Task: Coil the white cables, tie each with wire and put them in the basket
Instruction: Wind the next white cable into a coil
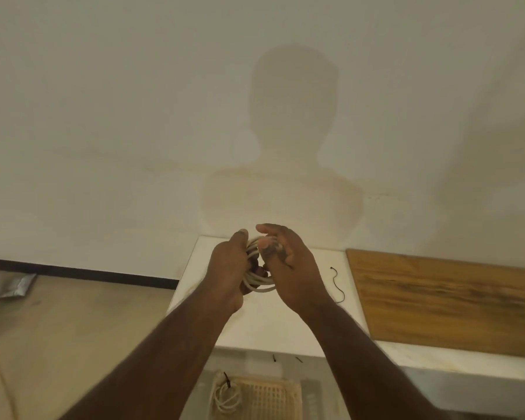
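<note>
- While I stand over it, the white tabletop (264, 325) runs away from me to the wall, with a wooden board (449, 301) lying on its right part.
- Below the near edge sits the cream lattice basket (267, 398), with one tied white coil (226, 397) lying in its left side.
- My left hand (229, 274) is raised above the table, forearm angled up and inward, fingers curled shut around the coiled white cable (259, 281), thumb up along the top of it.
- My right hand (288, 268) faces it, palm inward, fingertips pressed onto the coil's upper strands; I cannot tell whether they pinch a wire.
- The coil stands roughly on edge between my palms, its loops running top to bottom.
- A black tie wire (337, 284) lies loose on the table, right of my hands, stretched away from me.
</note>
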